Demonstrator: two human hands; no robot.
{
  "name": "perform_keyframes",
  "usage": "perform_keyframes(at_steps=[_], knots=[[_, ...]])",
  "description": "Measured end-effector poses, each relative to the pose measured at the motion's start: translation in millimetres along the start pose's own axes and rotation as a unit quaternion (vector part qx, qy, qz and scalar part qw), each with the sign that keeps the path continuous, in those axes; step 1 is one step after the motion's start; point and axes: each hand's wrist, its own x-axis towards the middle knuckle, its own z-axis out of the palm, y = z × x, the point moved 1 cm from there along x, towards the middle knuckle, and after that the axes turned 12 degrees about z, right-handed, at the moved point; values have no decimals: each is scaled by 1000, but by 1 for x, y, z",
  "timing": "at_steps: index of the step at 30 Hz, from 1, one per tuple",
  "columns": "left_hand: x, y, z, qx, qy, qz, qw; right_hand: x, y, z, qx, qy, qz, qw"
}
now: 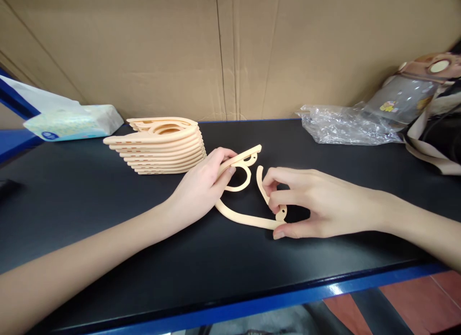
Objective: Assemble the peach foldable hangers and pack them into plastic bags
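Note:
A cream plastic hanger [248,219] with a ring-shaped middle and long curved arms lies low over the black table. My left hand [201,181] is closed around its left part, thumb and fingers pinching the upper arm beside the ring. At the other end, my right hand [313,203] is bent round a slim curved cream hook piece [260,181], its thumb at the tip of the lower arm. Whether hook piece and arm are joined there is hidden by my fingers. Just behind my left hand stands a stack of similar cream hangers [162,152].
A pack of tissues [82,123] lies at the back left. Crumpled clear plastic wrap [345,126] and a strapped drinking bottle [403,94] are at the back right. Brown cardboard [162,51] stands behind the table, whose front edge is blue [288,296].

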Motion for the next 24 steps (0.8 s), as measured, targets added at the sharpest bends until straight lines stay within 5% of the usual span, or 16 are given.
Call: perform_keyframes(at_steps=[10, 24], knots=[[4, -2, 1, -44, 6, -14, 999, -1, -8, 1, 108, -59, 16, 992], [4, 0, 0, -42, -8, -1, 999, -2, -4, 4, 75, -44, -24, 996]])
